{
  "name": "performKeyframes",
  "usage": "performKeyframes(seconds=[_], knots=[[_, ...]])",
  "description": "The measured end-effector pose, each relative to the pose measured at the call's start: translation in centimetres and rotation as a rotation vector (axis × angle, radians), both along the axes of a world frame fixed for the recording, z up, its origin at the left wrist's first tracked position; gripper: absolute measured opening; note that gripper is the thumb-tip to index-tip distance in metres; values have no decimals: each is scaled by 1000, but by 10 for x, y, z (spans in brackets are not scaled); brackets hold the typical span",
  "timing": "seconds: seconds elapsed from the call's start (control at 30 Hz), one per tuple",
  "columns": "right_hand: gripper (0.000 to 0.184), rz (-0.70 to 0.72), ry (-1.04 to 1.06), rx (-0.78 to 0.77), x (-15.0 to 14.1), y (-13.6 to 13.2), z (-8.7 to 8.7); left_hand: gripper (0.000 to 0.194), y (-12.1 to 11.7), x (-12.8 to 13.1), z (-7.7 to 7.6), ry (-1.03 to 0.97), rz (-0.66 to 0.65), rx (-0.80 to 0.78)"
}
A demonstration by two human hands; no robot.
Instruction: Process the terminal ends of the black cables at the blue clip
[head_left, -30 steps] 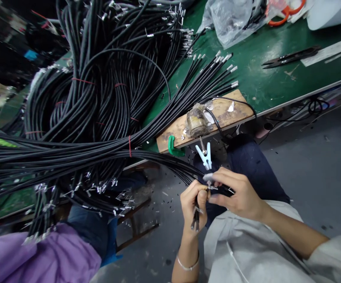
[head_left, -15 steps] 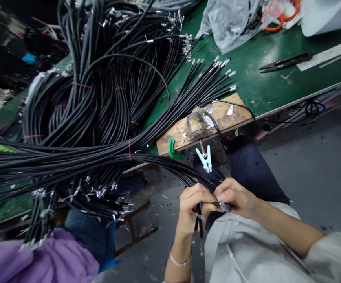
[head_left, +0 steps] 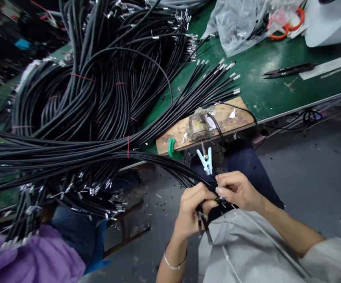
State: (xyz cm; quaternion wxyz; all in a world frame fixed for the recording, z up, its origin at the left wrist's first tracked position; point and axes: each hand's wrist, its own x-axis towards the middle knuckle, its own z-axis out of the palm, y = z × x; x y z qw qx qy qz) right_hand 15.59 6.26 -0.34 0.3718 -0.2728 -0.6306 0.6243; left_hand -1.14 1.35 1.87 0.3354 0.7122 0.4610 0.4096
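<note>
My left hand [head_left: 196, 206] is closed round a bundle of black cables [head_left: 175, 167], which comes off the table from the left. Several cable ends hang below its fingers, and one end with a silvery tip [head_left: 222, 198] sticks out beyond its thumb. Right by that tip, my right hand [head_left: 239, 192] has its thumb and fingers pinched together; whatever lies between them is too small to make out. Just above the hands, a light blue clothespin [head_left: 207, 163] hangs at the metal shaft of a tape-wrapped, motor-like device [head_left: 198, 127].
The device sits on a wooden board [head_left: 232, 118] beside a green clamp [head_left: 173, 149]. Large coils of black cable [head_left: 99, 94] cover the green table [head_left: 276, 92]. Snips [head_left: 290, 70], orange-handled scissors [head_left: 288, 29] and a plastic bag [head_left: 235, 29] lie right. A person's purple sleeve [head_left: 37, 255] is at lower left.
My right hand has shifted slightly up and right, its fingers drawn back from the cable tip. My left hand still grips the bundle. The camera view has shifted a little.
</note>
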Motion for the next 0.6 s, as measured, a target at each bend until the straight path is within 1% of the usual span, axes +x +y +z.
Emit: performKeyframes(seconds=[0.03,0.07,0.13,0.17,0.2,0.23,0.27,0.3,0.33,0.37,0.43,0.47,0.5,0.53,0.57,0.6], knots=[[32,-38,-51,59,-1,2,-2,23,-1,0,-2,-8,17,-21],[30,-111,-111,125,-2,4,-4,25,-2,0,-4,-20,46,-36],[28,-330,-243,225,-2,8,-11,28,-3,0,-6,-65,142,-39],[28,-440,-290,232,-2,8,-14,29,-4,1,-7,-89,194,-34],[29,-513,-309,205,-2,8,-17,30,-5,1,-7,-108,239,-28],[28,-531,-297,161,-2,7,-18,30,-6,2,-7,-117,274,-26],[25,-484,-260,127,-3,6,-18,31,-6,4,-7,-112,298,-32],[20,-401,-205,123,-4,3,-17,32,-6,5,-6,-98,310,-46],[15,-325,-144,162,-6,0,-14,33,-6,5,-5,-77,317,-64],[11,-277,-96,234,-8,-3,-11,35,-6,6,-4,-55,322,-81],[8,-268,-36,374,-11,-8,-6,38,-4,5,-1,-10,312,-117],[8,-275,-8,394,-13,-10,-4,39,-3,4,0,6,283,-139],[9,-264,25,362,-14,-11,-3,41,-1,2,2,11,231,-157],[11,-219,65,279,-15,-11,-3,42,2,0,3,0,167,-169],[15,-156,114,147,-16,-11,-3,43,4,-2,3,-23,103,-167],[20,-97,171,-16,-17,-10,-4,42,6,-3,3,-55,55,-151]])
